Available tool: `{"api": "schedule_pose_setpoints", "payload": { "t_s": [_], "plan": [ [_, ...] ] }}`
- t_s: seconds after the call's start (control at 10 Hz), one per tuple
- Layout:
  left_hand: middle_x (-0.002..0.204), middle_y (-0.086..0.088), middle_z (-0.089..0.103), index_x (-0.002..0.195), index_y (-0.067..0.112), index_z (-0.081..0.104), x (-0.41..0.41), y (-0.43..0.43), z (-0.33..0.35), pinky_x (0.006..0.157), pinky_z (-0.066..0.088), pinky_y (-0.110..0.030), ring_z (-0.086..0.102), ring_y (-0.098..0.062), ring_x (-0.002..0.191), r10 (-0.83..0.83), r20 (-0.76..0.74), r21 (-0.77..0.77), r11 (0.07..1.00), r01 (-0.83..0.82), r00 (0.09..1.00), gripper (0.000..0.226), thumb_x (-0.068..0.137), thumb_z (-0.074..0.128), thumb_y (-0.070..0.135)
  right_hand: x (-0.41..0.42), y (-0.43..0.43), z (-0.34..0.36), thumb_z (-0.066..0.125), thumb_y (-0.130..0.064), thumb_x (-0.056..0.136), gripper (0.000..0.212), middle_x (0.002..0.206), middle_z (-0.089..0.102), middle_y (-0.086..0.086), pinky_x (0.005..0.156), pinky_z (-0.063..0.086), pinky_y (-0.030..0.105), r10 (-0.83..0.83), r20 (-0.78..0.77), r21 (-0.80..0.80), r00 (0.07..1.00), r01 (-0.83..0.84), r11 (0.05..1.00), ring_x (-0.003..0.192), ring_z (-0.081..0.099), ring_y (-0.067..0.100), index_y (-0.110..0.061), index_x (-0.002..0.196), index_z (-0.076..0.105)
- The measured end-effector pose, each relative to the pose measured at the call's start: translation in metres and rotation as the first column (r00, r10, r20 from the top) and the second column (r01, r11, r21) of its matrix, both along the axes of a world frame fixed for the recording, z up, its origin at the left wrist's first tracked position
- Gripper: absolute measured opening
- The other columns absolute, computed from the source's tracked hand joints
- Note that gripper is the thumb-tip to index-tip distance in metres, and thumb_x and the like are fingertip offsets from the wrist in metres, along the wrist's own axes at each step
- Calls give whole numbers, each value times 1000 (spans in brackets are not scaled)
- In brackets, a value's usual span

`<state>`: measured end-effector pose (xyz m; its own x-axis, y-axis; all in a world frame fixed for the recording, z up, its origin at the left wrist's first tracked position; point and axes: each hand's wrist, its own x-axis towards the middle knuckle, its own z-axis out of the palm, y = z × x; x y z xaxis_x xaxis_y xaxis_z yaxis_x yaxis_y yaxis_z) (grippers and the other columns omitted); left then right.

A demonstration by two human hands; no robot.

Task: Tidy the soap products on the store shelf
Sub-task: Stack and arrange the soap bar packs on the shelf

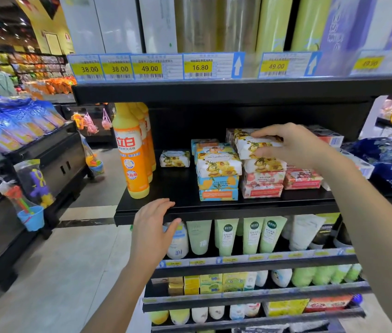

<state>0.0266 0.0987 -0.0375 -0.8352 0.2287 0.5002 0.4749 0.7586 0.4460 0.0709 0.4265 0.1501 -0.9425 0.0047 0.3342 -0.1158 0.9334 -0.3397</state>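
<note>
Wrapped soap bars stand in stacks on the black shelf [180,188]. My right hand [293,145] grips a white bar with yellow flowers [247,144] at the top of the right stack, fingers above and thumb below. Under it lie another yellow-flower bar [265,164] and pink bars [262,186]. A middle stack has a yellow-flower bar [219,165] on blue and orange bars [217,188]. One yellow-flower bar [175,159] lies alone further left. My left hand [152,219] rests open against the shelf's front edge.
Orange detergent bottles [131,155] stand at the shelf's left end. Red-pink soap boxes [303,179] sit right of the stacks. Tubes [250,234] fill the shelf below. Price labels [149,67] line the shelf above. A display bin with hanging toys [31,186] stands on the left.
</note>
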Motion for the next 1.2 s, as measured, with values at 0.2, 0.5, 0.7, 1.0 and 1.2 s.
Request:
{"api": "schedule_pose_setpoints", "payload": {
  "t_s": [0.2, 0.5, 0.7, 1.0, 1.2],
  "plan": [
    [139, 3, 63, 133, 22, 67, 0, -1, 0, 114, 36, -39, 54, -18, 132, -1, 13, 12, 1000, 1, 1000, 45, 91, 76, 34, -2, -2, -1, 72, -34, 94, 48, 144, 59, -7, 103, 42, 30, 8, 3, 14, 1000, -8, 1000, 134, 53, 16, -30, 141, 61],
    [135, 0, 66, 131, 19, 69, -4, -17, -2, 112, 41, -44, 57, -23, 129, -9, -28, -34, 999, 8, 1000, 45, 89, 79, 30, -10, -58, -1, 73, -34, 94, 51, 150, 54, -2, 110, 38, 29, 118, -81, 147, 990, -105, 984, 137, 51, 18, -22, 141, 59],
    [138, 4, 64, 133, 24, 68, -9, -29, -1, 113, 31, -36, 54, -18, 131, -5, -15, -9, 1000, 5, 1000, 46, 90, 76, 37, -43, -113, 4, 71, -29, 95, 48, 142, 59, -1, 99, 39, 19, 248, -13, 191, 969, -242, 951, 126, 56, 17, -19, 141, 59],
    [131, 8, 67, 124, 25, 74, -16, -31, -2, 109, 30, -33, 55, -13, 127, -45, 0, 137, 990, 44, 999, 43, 83, 82, 35, -183, -153, 1, 85, -46, 77, 84, 141, 55, 5, 100, 52, 44, 21, 413, 433, 910, -216, 875, 121, 58, 27, -19, 147, 49],
    [131, 10, 66, 123, 26, 73, -18, -31, -5, 108, 25, -31, 50, -7, 126, -45, 9, 193, 980, 43, 999, 42, 83, 84, 32, -239, -161, -7, 91, -50, 68, 92, 129, 60, 8, 74, 58, 37, -77, 493, 546, 867, -239, 803, 108, 63, 29, -9, 140, 52]
  ]
}}
